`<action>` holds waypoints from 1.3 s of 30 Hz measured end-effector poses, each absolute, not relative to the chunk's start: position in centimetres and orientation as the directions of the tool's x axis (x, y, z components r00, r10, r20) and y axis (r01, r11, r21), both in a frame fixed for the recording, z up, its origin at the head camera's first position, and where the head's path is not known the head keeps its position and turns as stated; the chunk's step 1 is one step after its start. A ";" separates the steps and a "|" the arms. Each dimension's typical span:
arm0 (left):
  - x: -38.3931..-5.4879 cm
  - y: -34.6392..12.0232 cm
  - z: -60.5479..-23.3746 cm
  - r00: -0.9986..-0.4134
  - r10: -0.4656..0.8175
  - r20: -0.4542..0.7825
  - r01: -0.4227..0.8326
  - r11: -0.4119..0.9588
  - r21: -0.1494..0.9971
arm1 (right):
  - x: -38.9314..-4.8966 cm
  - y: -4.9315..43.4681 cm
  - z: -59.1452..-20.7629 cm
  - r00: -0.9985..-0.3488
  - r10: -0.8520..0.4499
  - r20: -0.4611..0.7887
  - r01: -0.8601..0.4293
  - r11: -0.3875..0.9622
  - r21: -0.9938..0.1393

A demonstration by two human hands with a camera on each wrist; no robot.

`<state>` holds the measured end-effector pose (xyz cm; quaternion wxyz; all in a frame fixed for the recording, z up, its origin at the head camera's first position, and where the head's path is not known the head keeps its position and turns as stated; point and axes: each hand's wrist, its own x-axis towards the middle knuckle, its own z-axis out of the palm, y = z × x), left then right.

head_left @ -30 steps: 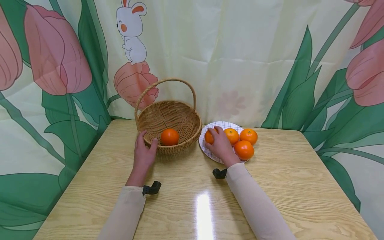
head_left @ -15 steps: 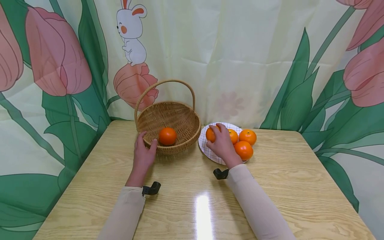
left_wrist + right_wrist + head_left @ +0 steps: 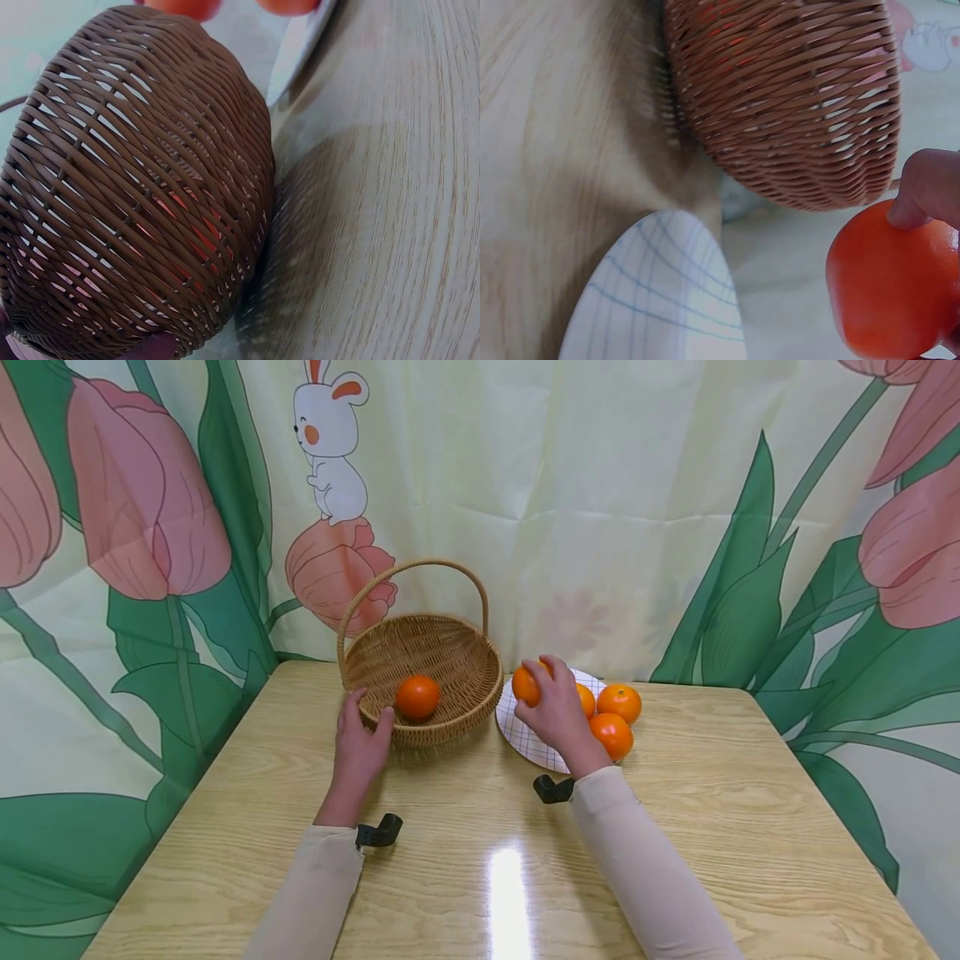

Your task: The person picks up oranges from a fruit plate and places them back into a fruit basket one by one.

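Observation:
At the wicker basket (image 3: 457, 720), my left hand (image 3: 362, 743) holds the near left part of the rim between thumb and fingers. One orange (image 3: 417, 697) lies inside the basket, its colour showing through the weave in the left wrist view. With thumb and fingertips my right hand (image 3: 557, 710) grips another orange (image 3: 889, 289), raised above the white checked plate (image 3: 517, 735). Several more oranges (image 3: 612, 737) sit on the plate's right side, one of them partly hidden behind that hand. The right wrist view shows the held orange apart from the plate and basket.
The wooden table (image 3: 450, 860) carries the basket at back left and the plate to its right. A curtain (image 3: 585, 527) printed with tulips and a rabbit hangs right behind them. Black wrist cameras (image 3: 553, 789) sit on both wrists.
My right hand has lifted its orange up off the plate. Inside the basket, the orange has shifted slightly left. The left hand stays at the basket rim.

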<state>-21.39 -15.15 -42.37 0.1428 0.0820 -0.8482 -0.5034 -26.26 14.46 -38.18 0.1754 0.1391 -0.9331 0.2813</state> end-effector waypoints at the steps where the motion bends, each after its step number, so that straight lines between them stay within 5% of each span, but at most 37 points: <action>1: -21.4 -15.1 -42.4 -0.946 -0.283 0.160 0.005 0.481 0.877 | -26.2 14.4 -38.0 -0.897 -0.160 0.412 -0.362 0.801 -0.477; 39: -21.3 -15.0 -42.5 -0.940 -0.295 0.173 0.013 0.475 0.880 | -25.7 10.6 -34.9 -0.806 -0.239 0.541 -0.523 0.715 -0.464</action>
